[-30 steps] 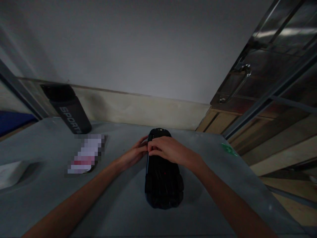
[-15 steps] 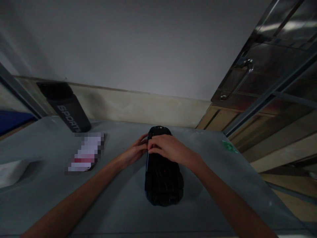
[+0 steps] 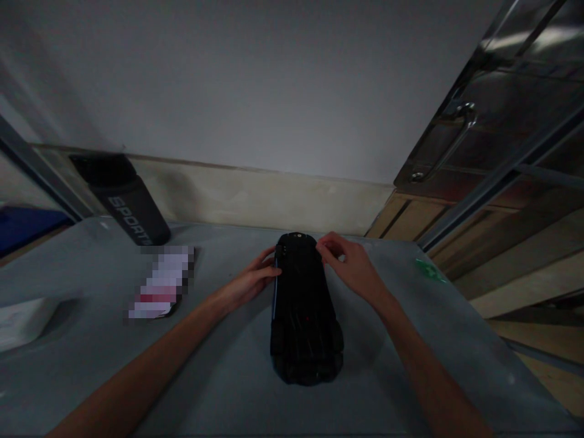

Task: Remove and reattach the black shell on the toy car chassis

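A black toy car [image 3: 305,310] lies upside down on the grey table [image 3: 219,389], its dark underside facing up. My left hand [image 3: 249,281] rests against the car's upper left side, fingers along its edge and thumb at the rim. At the upper right corner, by the wheel, my right hand [image 3: 347,261] has its thumb and index finger pinched together. Whatever may be between those fingertips is too small and dark to make out.
A dark bottle marked SPORT [image 3: 130,201] stands at the back left, with a blurred phone-like item [image 3: 164,283] before it. A white object [image 3: 25,322] sits at far left, a green wrapper [image 3: 430,271] near the right edge. A wall [image 3: 274,188] runs behind.
My right hand has moved from over the car's upper left part across to its upper right corner, uncovering the underside. My left hand stays at the left side.
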A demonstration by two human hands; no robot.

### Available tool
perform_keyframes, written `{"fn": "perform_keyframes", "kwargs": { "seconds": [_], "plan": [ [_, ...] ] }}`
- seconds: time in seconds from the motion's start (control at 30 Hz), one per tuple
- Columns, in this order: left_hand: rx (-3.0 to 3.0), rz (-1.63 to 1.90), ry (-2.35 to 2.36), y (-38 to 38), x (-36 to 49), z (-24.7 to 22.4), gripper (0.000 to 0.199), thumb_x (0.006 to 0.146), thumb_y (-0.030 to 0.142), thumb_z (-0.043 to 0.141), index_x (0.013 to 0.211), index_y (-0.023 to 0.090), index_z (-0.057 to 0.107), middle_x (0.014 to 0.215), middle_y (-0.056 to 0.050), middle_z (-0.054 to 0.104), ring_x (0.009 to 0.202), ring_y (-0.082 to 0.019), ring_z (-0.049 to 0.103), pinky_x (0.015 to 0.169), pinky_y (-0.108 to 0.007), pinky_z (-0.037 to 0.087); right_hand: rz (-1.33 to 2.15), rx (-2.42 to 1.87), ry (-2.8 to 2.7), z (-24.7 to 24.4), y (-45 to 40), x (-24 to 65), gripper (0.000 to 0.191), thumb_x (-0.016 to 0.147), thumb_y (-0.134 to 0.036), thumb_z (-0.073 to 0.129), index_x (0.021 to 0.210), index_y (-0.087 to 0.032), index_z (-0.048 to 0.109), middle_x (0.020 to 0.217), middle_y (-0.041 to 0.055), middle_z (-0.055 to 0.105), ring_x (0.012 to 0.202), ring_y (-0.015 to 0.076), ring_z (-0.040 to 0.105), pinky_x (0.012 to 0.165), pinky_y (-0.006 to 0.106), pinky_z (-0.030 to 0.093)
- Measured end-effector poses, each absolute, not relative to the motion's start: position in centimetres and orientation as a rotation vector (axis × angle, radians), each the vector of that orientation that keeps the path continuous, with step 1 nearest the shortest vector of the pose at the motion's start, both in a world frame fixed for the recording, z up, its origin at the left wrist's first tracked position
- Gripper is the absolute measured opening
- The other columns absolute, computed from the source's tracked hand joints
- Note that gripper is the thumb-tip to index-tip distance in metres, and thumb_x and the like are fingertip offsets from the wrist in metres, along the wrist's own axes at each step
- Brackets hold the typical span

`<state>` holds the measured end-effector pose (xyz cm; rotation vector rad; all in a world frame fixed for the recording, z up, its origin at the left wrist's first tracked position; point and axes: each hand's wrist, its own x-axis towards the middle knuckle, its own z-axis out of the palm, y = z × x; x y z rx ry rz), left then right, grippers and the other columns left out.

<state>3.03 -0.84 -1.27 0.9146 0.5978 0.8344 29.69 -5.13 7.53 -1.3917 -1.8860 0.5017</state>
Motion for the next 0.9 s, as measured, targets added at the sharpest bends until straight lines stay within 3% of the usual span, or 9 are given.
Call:
{"fn": "perform_keyframes", "kwargs": {
  "seconds": [0.13,0.3,0.43,0.53,0.63,0.73,0.9],
  "plan": [
    [0.915,0.825,0.603,-0.8,2.8,-1.4,0.076,0.081,0.019,0.094,0.152,0.029,0.068,0.143,-0.008,0.077,0.143,-0.031,0.065,0.129,-0.046,0.037,0.408,-1.64,-1.912,3.9,-4.9,32.6,0.02,0.107,-0.036,0.057,0.102,-0.025,0.072,0.076,0.0016,0.072,0.069,0.0223,0.069,0.068,0.033,0.044],
    [0.935,0.815,0.635,-0.7,2.6,-1.5,0.078,0.08,0.023,0.094,0.153,0.032,0.068,0.149,-0.007,0.075,0.15,-0.034,0.062,0.132,-0.047,0.036,0.301,-1.698,-2.014,0.6,-4.4,32.2,0.023,0.107,-0.026,0.059,0.125,-0.024,0.073,0.085,0.0059,0.078,0.076,0.0249,0.073,0.067,0.033,0.043],
    [0.951,0.814,0.627,-0.6,2.6,-1.4,0.077,0.081,0.023,0.094,0.153,0.032,0.068,0.153,-0.008,0.075,0.155,-0.034,0.059,0.134,-0.047,0.035,0.228,-1.612,-1.999,-0.3,-4.2,31.7,0.015,0.102,-0.02,0.063,0.111,-0.024,0.075,0.081,0.0049,0.076,0.074,0.0234,0.072,0.067,0.033,0.045],
    [0.969,0.789,0.635,-0.6,2.3,-1.1,0.081,0.082,0.023,0.095,0.157,0.031,0.065,0.155,-0.009,0.074,0.157,-0.034,0.058,0.135,-0.047,0.035,0.221,-1.565,-1.978,0.0,-4.0,32.4,0.012,0.1,-0.023,0.063,0.101,-0.024,0.075,0.074,0.0015,0.073,0.069,0.0225,0.071,0.067,0.033,0.048],
    [1.001,0.744,0.656,-0.8,1.8,-0.4,0.086,0.083,0.025,0.097,0.161,0.032,0.061,0.159,-0.01,0.072,0.16,-0.035,0.056,0.135,-0.048,0.037,0.198,-1.518,-1.899,1.1,-3.9,33.2,0.02,0.1,-0.029,0.061,0.113,-0.024,0.075,0.07,-0.0019,0.069,0.062,0.0219,0.069,0.066,0.034,0.051],
    [1.036,0.72,0.685,-0.9,1.3,0.1,0.087,0.086,0.028,0.097,0.164,0.033,0.059,0.16,-0.011,0.071,0.159,-0.034,0.058,0.134,-0.05,0.04,0.144,-1.42,-1.753,3.1,-4.7,33.1,0.026,0.105,-0.037,0.06,0.126,-0.024,0.071,0.076,-0.0008,0.073,0.068,0.0221,0.074,0.071,0.035,0.058],
    [1.066,0.733,0.712,-0.9,1.1,0.0,0.078,0.09,0.029,0.093,0.162,0.031,0.061,0.151,-0.01,0.076,0.157,-0.035,0.061,0.131,-0.053,0.044,0.006,-1.107,-1.58,6.0,-7.1,31.0,0.022,0.105,-0.029,0.066,0.127,-0.028,0.068,0.085,0.0001,0.078,0.073,0.0199,0.076,0.073,0.034,0.063]
  ]
}}
